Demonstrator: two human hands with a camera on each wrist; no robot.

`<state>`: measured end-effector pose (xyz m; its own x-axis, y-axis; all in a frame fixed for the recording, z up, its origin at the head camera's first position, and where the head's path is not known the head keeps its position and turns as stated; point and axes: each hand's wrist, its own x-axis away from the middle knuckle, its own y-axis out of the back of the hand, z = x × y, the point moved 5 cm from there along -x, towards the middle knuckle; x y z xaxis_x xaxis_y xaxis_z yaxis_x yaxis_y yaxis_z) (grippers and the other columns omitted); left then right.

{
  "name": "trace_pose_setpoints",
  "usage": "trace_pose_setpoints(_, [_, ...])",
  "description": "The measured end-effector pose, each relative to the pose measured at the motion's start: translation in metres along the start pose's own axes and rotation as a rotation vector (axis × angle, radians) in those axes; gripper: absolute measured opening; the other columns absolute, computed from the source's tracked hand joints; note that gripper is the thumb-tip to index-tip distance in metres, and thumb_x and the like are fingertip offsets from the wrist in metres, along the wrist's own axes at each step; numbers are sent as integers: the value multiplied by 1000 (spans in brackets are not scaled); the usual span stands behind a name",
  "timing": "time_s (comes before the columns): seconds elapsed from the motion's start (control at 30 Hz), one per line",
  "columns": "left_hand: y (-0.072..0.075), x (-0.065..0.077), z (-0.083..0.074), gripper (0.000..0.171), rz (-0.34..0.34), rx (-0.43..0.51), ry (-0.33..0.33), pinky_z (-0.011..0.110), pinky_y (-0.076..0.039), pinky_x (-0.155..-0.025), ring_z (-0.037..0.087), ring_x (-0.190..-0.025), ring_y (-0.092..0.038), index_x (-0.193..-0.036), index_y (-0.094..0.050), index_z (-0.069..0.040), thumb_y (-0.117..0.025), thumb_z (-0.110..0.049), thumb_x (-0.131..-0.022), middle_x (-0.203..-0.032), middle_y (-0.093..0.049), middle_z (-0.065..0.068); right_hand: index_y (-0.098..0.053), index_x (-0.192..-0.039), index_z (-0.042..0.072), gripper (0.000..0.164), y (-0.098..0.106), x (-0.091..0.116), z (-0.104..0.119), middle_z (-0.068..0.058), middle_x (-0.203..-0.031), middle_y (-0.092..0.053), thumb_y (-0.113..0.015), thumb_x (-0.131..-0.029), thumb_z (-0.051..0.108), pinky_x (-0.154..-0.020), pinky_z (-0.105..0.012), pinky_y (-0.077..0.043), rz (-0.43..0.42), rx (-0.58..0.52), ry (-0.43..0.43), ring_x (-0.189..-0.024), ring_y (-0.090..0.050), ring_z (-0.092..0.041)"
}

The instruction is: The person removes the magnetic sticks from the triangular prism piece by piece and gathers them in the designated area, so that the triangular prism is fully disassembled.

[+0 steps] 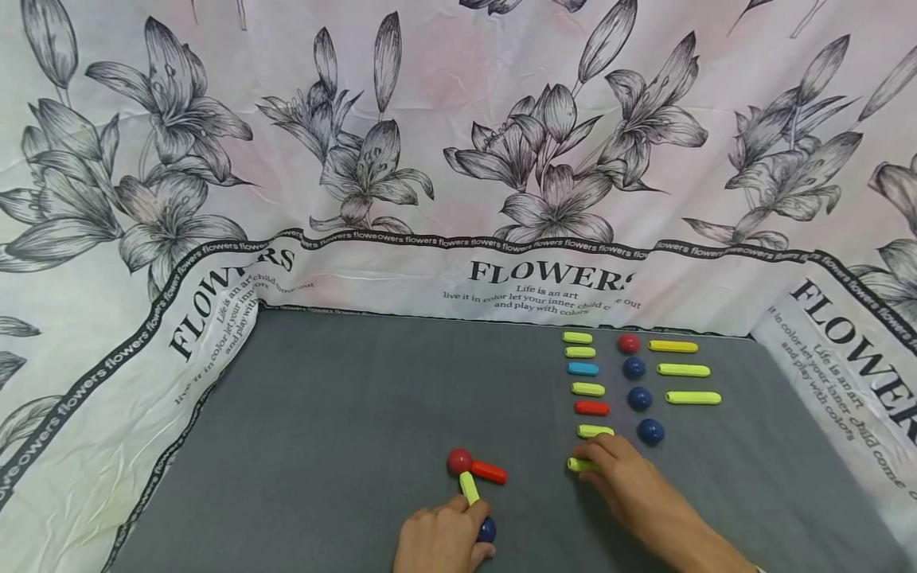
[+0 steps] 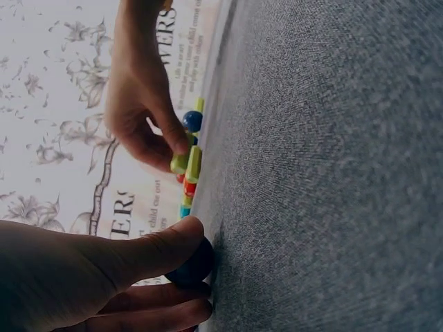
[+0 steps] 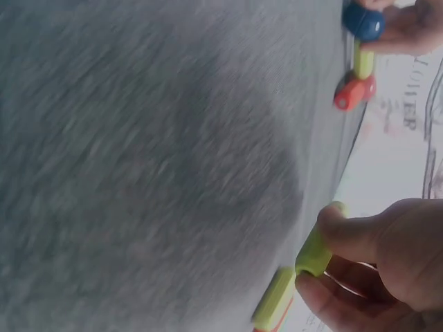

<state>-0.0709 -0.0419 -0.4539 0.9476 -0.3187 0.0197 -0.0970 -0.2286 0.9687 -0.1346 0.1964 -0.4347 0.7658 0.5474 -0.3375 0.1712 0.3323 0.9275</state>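
Observation:
My left hand [image 1: 438,539] pinches a dark blue ball [image 1: 488,530] between thumb and fingers, low on the grey table. Running up from that ball is a short yellow-green rod [image 1: 469,487], which meets a red ball [image 1: 459,461]. A short red rod [image 1: 489,473] extends rightward from the red ball. Farther right, my right hand [image 1: 634,485] grips another yellow-green rod [image 3: 313,254] by thumb and fingertips, at the near end of a column of short rods. The fingers partly cover it in the head view.
Short rods, among them a blue one [image 1: 583,369] and a red one [image 1: 591,408], line up at right. Beside them stand a far red ball [image 1: 629,344] and three blue balls [image 1: 640,399], then three long rods [image 1: 684,370]. Flower-printed cloth [image 1: 401,274] borders the table.

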Motion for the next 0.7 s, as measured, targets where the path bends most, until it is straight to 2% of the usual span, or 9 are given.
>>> trace_pose_setpoints(0.07, [0, 0, 0, 36, -5, 3, -4, 26, -38, -51, 5, -55, -48, -96, -74, -26, -92, -50, -75, -72, -54, -9, -73, -102, 19, 40, 1, 2, -5, 11, -100, -63, -96, -74, 2, -77, -32, -57, -15, 14, 1, -91, -61, -9])
trace_pose_setpoints(0.13, [1, 1, -1, 36, -19, 0, -10, 25, -37, -51, 5, -55, -49, -96, -74, -26, -92, -50, -75, -73, -54, -10, -73, -102, 20, 39, 0, 3, -10, 11, -100, -63, -95, -75, 2, -78, -33, -57, 10, 17, -19, -91, -61, -10])
trace_pose_setpoints(0.27, [2, 1, -1, 37, -32, -8, -11, 25, -36, -51, 4, -55, -48, -95, -74, -26, -92, -50, -74, -73, -54, -10, -74, -102, 21, 32, -2, 4, -20, 10, -102, -64, -93, -81, 6, -82, -35, -58, 119, 17, -117, -94, -62, -10])
trace_pose_setpoints(0.37, [0, 1, 0, 36, 2, 0, -2, 25, -38, -52, 5, -56, -49, -97, -75, -26, -92, -49, -75, -74, -55, -10, -75, -102, 22, 28, -3, 6, -25, 10, -101, -64, -91, -83, 8, -82, -36, -58, 174, 23, -170, -96, -61, -10])
trace_pose_setpoints(0.53, [-3, 0, 1, 36, 53, 25, 6, 26, -39, -53, 5, -56, -50, -101, -76, -25, -91, -48, -78, -75, -57, -9, -75, -101, 20, 27, -4, 7, -30, 11, -99, -62, -91, -84, 8, -81, -35, -58, 179, 28, -177, -94, -60, -9])
trace_pose_setpoints(0.7, [-2, 2, 1, 36, 9, 16, -8, 25, -38, -52, 5, -56, -50, -101, -76, -26, -91, -49, -77, -75, -56, -9, -76, -102, 20, 28, -4, 5, -31, 12, -98, -61, -91, -83, 7, -81, -34, -58, 188, 26, -168, -93, -59, -8])
